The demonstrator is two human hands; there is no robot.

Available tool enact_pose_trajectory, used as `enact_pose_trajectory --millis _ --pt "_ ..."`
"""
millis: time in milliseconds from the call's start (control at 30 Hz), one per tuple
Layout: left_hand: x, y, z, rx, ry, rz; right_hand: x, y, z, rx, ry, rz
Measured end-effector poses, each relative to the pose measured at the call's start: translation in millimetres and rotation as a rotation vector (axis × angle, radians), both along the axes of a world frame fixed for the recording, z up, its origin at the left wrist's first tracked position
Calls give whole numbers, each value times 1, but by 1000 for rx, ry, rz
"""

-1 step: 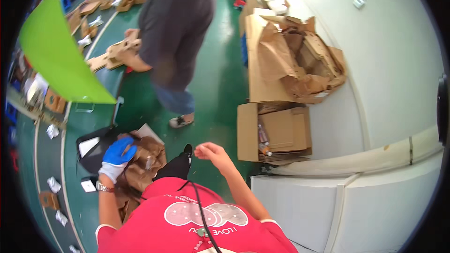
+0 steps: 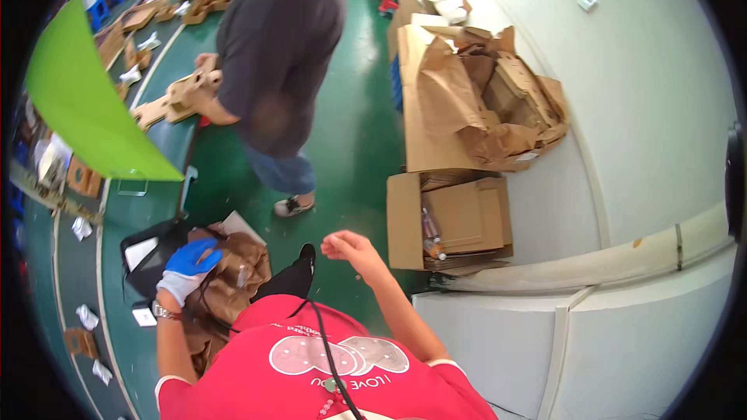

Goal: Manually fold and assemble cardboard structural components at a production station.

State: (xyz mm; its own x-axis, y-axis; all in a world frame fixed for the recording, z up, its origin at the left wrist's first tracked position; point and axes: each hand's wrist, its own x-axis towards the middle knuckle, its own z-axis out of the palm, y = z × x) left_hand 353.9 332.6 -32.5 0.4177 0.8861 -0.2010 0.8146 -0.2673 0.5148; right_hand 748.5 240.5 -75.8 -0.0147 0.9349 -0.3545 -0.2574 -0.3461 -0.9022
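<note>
My left hand (image 2: 191, 264), in a blue and white glove, hovers over or rests on crumpled brown paper (image 2: 240, 264); whether it touches I cannot tell. Its fingers are stretched out and somewhat apart, with nothing visible in them. Beside it lies a black bag or bin (image 2: 159, 243) with a white sheet on it. My bare right hand (image 2: 348, 247) is held in the air in front of me, fingers curled in, with nothing showing in them. Across the way a person in dark clothes holds several brown cardboard inserts (image 2: 187, 95) at the conveyor.
A conveyor (image 2: 78, 264) carrying cardboard pieces and white crumpled packets runs along the left, under a green panel (image 2: 85, 101). On the right stand an open carton (image 2: 405, 222) with flat cardboard and a bottle, and a large brown paper sack (image 2: 443, 93) of cardboard pieces.
The whole view has shifted slightly, moving most things a little leftward. The other person leans a bit differently. Both my hands keep nearly the same pose.
</note>
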Motion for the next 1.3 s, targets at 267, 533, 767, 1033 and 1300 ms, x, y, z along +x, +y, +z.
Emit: enact_pose_trajectory --millis 267,533,767,1033,1300 --pt "-125 -55 -117 225 482 1322 194 54 -22 -16 -112 -451" --pt "-122 -117 -142 197 152 1714 208 121 -82 -336 -91 65" --pt "-115 -81 -150 378 -188 1909 211 84 -95 -346 -101 37" --pt "-89 -22 -123 824 -831 1543 214 72 -127 -489 48 -109" --pt "-51 40 -190 661 -211 1556 222 127 -112 -377 35 -325"
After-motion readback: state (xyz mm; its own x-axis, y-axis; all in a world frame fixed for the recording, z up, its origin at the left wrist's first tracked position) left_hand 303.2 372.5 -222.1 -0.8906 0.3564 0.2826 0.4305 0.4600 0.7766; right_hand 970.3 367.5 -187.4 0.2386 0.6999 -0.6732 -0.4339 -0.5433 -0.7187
